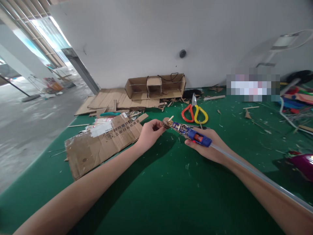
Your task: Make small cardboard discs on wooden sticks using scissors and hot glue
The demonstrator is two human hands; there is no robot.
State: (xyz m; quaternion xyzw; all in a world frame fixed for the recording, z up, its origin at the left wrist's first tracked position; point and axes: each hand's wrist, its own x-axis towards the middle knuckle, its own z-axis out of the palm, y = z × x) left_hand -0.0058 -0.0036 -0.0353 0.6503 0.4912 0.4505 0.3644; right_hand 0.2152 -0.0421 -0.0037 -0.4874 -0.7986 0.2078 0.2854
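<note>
Where the two hands meet above the green mat (171, 182), a small round brown piece (166, 123) with a short pale stick (171, 118) standing out of it is pinched between the fingertips of the left hand (149, 132). The nozzle of a blue glue gun (192, 133) touches that piece from the right. The right hand (210, 145) is wrapped around the gun's body, and a clear glue stick (256, 174) runs out of the gun's back end along the right forearm toward the near right corner.

Just beyond the gun, a pair of scissors (195, 112) with one red and one yellow handle lies on the mat, blades pointing far. To the left of the left hand, a flattened piece of printed cardboard (102, 143) rests partly on the mat. Farther off, against the grey wall (146, 32), stands an open cardboard box structure (155, 86) with a smaller box set in its middle, and flat cardboard sheets (107, 99) lie to its left. Scraps and slivers are scattered over the far part of the mat. At the right edge, a shiny purple object (304, 164) sits near, and a heap of coloured items (297, 94) lies farther back.
</note>
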